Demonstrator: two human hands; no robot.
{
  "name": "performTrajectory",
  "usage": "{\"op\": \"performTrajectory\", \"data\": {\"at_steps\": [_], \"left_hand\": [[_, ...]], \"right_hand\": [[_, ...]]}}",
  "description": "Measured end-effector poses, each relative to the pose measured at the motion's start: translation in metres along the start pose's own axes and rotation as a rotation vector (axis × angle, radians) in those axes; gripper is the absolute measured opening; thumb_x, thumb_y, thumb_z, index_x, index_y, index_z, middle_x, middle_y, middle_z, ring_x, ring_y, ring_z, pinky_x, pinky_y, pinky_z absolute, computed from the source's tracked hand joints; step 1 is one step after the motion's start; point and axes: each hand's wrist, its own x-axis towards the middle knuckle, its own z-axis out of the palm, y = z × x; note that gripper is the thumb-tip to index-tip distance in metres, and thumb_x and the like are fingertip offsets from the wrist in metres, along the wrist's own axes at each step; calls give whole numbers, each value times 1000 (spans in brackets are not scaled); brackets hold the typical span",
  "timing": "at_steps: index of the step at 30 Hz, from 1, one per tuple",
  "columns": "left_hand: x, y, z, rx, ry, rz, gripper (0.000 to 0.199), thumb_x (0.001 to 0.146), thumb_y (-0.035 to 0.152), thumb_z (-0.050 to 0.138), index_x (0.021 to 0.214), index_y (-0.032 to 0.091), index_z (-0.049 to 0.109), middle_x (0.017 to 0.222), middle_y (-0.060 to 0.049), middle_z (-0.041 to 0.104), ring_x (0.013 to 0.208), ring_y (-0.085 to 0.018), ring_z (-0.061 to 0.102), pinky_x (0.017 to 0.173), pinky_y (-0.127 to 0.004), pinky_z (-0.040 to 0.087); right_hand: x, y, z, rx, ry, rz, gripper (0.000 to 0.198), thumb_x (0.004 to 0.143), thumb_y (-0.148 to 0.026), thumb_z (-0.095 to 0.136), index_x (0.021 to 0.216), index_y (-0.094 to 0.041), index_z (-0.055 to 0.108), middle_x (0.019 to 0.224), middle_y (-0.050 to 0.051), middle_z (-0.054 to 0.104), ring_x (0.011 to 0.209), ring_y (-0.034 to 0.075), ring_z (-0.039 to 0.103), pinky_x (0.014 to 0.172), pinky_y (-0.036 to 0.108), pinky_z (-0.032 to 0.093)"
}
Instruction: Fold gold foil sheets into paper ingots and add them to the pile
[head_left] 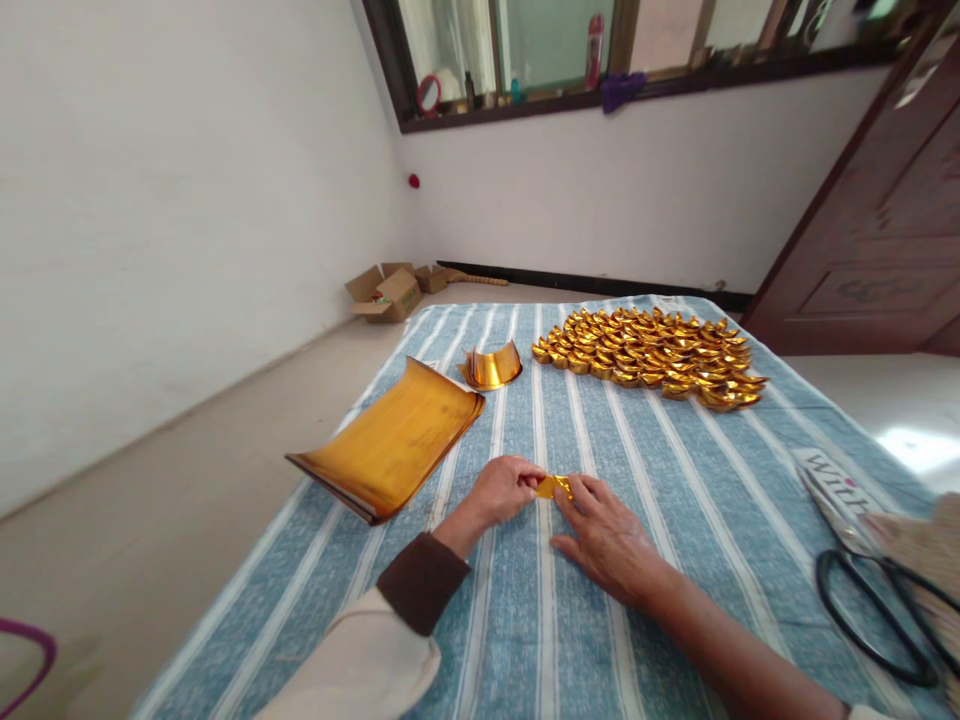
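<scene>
A small piece of gold foil paper [553,487] lies low over the striped cloth between my two hands. My left hand [504,490] pinches its left end between thumb and fingers. On its right end rest the fingertips of my right hand [604,530], fingers stretched forward and thumb held apart. Left of my hands is a stack of large gold sheets [397,435] with curled edges. Beyond it stands a smaller stack of curved gold foil strips [493,367]. Many folded gold paper ingots [645,350] sit in close rows at the far right.
Black-handled scissors [870,600] lie at the right edge of the table's blue-and-white striped cloth [480,630], beside a beige cloth [922,545]. Open cardboard boxes [390,290] stand on the floor past the far left corner. A wooden door [870,220] is at the right.
</scene>
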Motion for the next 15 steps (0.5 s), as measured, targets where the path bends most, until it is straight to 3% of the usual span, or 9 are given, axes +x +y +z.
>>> {"op": "performTrajectory", "data": {"at_steps": [2, 5, 7, 9, 12, 15], "left_hand": [[-5, 5, -3, 24, 51, -5, 29, 76, 8, 50, 88, 17, 74, 74, 0, 68, 72, -15, 62, 73, -25, 48], [-21, 16, -2, 82, 137, 45, 34, 85, 11, 41, 106, 16, 68, 102, -8, 69, 100, -21, 61, 92, -36, 45], [-32, 22, 3, 190, 107, 273, 38, 86, 13, 43, 121, 16, 58, 122, -11, 63, 116, -23, 55, 101, -41, 42], [-40, 24, 9, 269, 11, 378, 51, 85, 13, 46, 136, 16, 44, 138, -13, 52, 132, -25, 44, 107, -49, 35], [-44, 22, 16, 342, -84, 357, 57, 86, 16, 46, 143, 15, 34, 147, -15, 42, 139, -26, 34, 111, -52, 28], [-43, 18, 17, 370, -100, 352, 56, 90, 21, 44, 144, 16, 32, 149, -14, 40, 141, -26, 30, 113, -53, 24]], "right_hand": [[0, 0, 0, -2, -2, 2, 52, 83, -41, 67, 125, -13, 51, 122, 16, 56, 118, 30, 48, 93, 47, 51], [1, -1, -2, 13, -25, 12, 51, 83, -38, 68, 124, -13, 52, 124, 16, 55, 119, 30, 46, 95, 46, 50], [2, -1, -3, 37, -38, 17, 50, 83, -36, 68, 125, -13, 52, 123, 15, 56, 120, 29, 46, 97, 45, 48], [2, -2, -2, 56, -34, 16, 49, 84, -35, 67, 125, -13, 52, 122, 14, 57, 120, 27, 46, 99, 45, 48], [2, -2, 1, 43, -5, 12, 48, 85, -35, 65, 124, -12, 53, 123, 15, 57, 121, 28, 46, 100, 45, 47], [2, -2, 4, 24, 15, 13, 44, 87, -37, 62, 122, -11, 54, 124, 17, 57, 121, 29, 46, 99, 47, 47]]}}
